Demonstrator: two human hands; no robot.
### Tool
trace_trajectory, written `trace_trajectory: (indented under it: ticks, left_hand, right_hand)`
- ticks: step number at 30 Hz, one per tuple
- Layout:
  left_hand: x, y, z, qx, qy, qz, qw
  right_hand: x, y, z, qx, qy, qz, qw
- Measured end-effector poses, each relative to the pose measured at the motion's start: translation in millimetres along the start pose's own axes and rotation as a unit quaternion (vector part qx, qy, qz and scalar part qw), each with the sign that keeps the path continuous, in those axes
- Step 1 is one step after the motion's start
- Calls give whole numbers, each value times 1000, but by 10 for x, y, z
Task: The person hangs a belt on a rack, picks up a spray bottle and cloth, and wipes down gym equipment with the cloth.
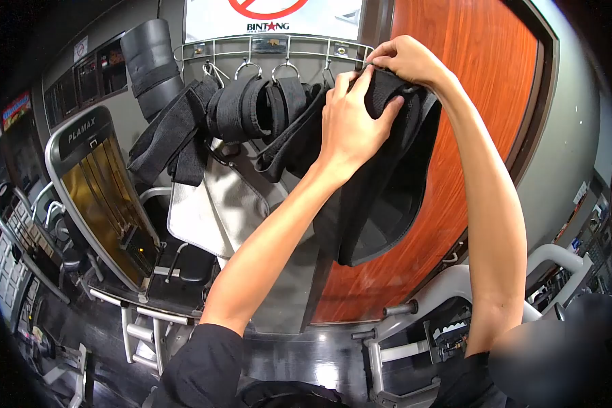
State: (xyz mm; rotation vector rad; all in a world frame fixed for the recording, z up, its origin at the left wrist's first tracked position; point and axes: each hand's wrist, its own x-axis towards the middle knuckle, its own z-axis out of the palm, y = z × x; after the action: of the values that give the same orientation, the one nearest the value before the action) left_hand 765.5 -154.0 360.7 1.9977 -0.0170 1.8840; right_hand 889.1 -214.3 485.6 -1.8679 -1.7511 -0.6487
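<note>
Both of my hands are raised to the right end of a wire wall rack (217, 49). My left hand (357, 122) presses against the upper part of a wide black fabric belt (387, 197), thumb and fingers spread around its folded top. At the rack's end hook, my right hand (408, 60) pinches the top edge of the same belt; its fingertips are partly hidden. The belt hangs down in front of a reddish wooden door. Left of it, rolled black straps (241, 112) hang from metal rings, with a long black strap (173, 132) farther left.
A grey-white cloth (214, 211) hangs below the straps. The wooden door (469, 170) stands behind my right arm. A weight machine (92, 190) is at the left, a grey metal frame (449, 285) at the lower right. A sign (272, 17) is above the rack.
</note>
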Motion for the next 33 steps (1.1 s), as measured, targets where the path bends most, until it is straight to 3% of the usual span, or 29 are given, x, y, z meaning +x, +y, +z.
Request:
trace_trajectory:
  ticks: [9, 26, 33]
  left_hand:
    - [56, 23, 22, 24, -18, -69, 997]
    - [-2, 24, -47, 84, -69, -91, 990]
    - [-148, -47, -176, 42, -106, -84, 990]
  right_hand:
    - [62, 52, 6, 16, -13, 62, 998]
    - [-10, 126, 154, 33, -6, 86, 996]
    - [-13, 39, 58, -21, -63, 65, 996]
